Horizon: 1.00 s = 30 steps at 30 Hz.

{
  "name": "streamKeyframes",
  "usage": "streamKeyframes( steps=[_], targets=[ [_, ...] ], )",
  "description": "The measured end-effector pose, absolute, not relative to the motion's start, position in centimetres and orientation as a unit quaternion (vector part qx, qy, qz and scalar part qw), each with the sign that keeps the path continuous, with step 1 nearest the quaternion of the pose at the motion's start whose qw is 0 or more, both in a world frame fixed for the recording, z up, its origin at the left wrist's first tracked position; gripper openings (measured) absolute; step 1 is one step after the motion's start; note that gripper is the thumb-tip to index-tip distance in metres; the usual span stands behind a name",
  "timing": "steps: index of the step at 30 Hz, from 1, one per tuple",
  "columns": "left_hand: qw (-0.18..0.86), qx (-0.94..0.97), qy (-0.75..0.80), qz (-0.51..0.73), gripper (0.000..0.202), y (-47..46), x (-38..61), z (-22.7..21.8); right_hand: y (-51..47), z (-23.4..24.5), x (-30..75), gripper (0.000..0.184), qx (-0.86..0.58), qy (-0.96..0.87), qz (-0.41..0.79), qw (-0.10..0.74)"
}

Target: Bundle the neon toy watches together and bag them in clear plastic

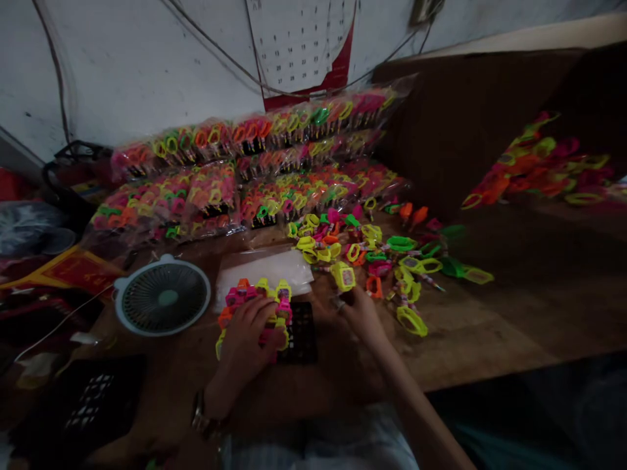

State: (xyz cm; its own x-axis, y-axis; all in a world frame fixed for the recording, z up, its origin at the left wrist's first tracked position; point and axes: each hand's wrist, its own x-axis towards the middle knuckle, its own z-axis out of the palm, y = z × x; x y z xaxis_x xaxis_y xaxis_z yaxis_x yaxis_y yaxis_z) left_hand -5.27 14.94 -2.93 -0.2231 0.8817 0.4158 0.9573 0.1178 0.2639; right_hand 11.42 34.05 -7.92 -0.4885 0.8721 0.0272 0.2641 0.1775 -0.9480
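Note:
My left hand [247, 339] lies over a cluster of neon toy watches [283, 290], its fingers curled onto them and its thumb at their right side. These pink, yellow and orange pieces sit on a black holed card or tray [304, 333], whose right part shows bare. To the right, my right hand [362, 316] is closed on a yellow toy watch [343, 277] with a pale square face; a beaded stem sticks out to its left. The fingertips are partly hidden. Beside this hand spreads a loose pile of toy watches [411, 321], several with beaded, pen-like stems.
White plastic bags [264, 271] lie behind my left hand. A round fan [166, 295] stands at left, near another black holed sheet [93, 398]. Bagged toy watches [298, 189] are stacked against the wall. A cardboard box [441, 124] holds more at right.

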Motion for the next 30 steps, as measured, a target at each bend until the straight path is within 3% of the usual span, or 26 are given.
streamKeyframes(
  steps=[3, 6, 10, 21, 27, 30],
  targets=[
    [0.057, -0.612, -0.743, -0.265, 0.031, 15.0, -5.4, -2.7, 30.7, -9.0, 9.7, 0.026, -0.328, -0.578, 0.688, 0.293],
    [0.048, -0.605, -0.748, -0.267, 0.029, 15.3, -5.3, -2.3, 28.5, -9.6, 8.0, 0.027, -0.286, -0.535, 0.754, 0.251],
    [0.042, -0.587, -0.765, -0.261, 0.028, 15.9, -4.8, -1.9, 27.2, -10.0, 7.3, 0.019, -0.239, -0.618, 0.707, 0.246],
    [0.077, -0.557, -0.783, -0.266, 0.029, 17.0, -3.8, -2.4, 24.8, -8.8, 6.6, 0.032, -0.293, -0.779, 0.498, 0.243],
    [0.112, -0.632, -0.747, -0.172, 0.034, 18.2, -3.0, -2.4, 22.8, -10.5, 5.7, 0.032, -0.310, -0.798, 0.454, 0.247],
    [0.140, -0.637, -0.741, -0.158, 0.027, 18.1, -3.2, -2.5, 24.6, -10.9, 6.2, 0.026, -0.241, -0.804, 0.493, 0.229]
  ],
)
